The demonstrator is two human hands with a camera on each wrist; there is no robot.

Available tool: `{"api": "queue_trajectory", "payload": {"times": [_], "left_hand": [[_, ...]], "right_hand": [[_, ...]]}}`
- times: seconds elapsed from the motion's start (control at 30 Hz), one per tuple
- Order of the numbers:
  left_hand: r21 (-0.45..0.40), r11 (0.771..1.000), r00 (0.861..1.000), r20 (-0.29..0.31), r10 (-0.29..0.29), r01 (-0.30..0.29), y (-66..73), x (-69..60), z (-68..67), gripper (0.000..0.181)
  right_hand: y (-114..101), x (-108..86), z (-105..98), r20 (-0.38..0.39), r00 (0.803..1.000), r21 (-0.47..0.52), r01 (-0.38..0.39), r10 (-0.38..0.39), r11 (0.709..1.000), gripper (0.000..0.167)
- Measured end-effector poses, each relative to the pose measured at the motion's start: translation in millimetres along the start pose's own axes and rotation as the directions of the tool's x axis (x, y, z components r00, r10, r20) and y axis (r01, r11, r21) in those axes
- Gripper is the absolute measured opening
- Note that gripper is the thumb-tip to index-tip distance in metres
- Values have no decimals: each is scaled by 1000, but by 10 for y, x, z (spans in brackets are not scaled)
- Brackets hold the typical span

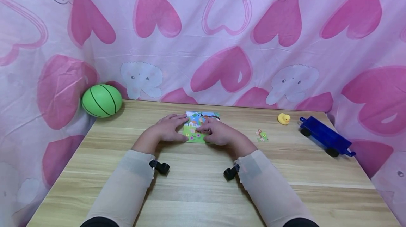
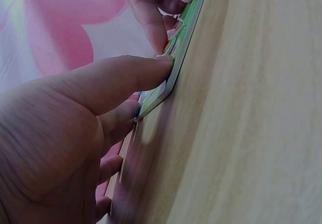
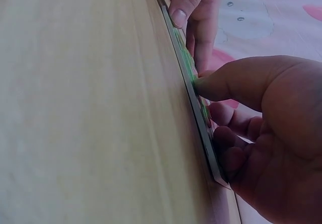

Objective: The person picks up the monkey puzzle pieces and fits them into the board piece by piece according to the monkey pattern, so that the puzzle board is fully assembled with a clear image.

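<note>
A small square picture puzzle (image 1: 192, 136) with a colourful garden scene lies flat on the table between both hands. My left hand (image 1: 169, 128) spreads its fingers along the puzzle's left side. Its thumb (image 2: 146, 73) rests on the board near the front left corner, and a fingertip touches the left edge. With an extended index finger, my right hand (image 1: 220, 133) presses on the puzzle's face. The right thumb (image 3: 226, 85) rests by the front edge, while the other right fingers are curled at the right side. What lies under the right fingertips is partly hidden.
One loose puzzle piece (image 1: 262, 135) lies right of the hands. Beyond it are a yellow toy duck (image 1: 283, 118) and a blue toy wagon (image 1: 326, 136). A green ball (image 1: 102, 100) sits at the back left. A pink heart-print curtain (image 1: 177, 50) hangs behind the wooden table (image 1: 193, 191).
</note>
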State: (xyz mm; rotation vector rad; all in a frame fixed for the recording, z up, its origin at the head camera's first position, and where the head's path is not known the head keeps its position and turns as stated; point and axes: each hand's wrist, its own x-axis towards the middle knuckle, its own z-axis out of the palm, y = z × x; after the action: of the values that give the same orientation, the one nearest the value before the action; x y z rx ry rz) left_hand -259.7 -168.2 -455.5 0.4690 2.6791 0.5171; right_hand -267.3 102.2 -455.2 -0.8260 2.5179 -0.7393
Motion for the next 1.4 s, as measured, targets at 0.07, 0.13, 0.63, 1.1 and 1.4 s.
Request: {"api": "queue_trajectory", "payload": {"times": [0.07,0.13,0.63,1.1,1.4], "left_hand": [[0,1000,1000,1,-1,1,2,-2,-1,96],[0,1000,1000,2,-2,2,5,-5,-2,96],[-14,1000,1000,-4,6,-6,27,-24,-9,95],[-24,1000,1000,-1,5,-5,15,-5,-13,95],[-13,1000,1000,-11,8,-8,6,-6,5,95]], "right_hand": [[0,5,3,2,1000,-10,-7,7,1000,46],[-2,5,5,5,1000,-16,-11,11,1000,46],[-42,-25,-18,27,1000,-74,0,2,997,47],[-83,-32,-23,-1,999,-89,-41,41,995,48],[-32,-25,-28,0,1000,-91,4,-4,996,44]]}}
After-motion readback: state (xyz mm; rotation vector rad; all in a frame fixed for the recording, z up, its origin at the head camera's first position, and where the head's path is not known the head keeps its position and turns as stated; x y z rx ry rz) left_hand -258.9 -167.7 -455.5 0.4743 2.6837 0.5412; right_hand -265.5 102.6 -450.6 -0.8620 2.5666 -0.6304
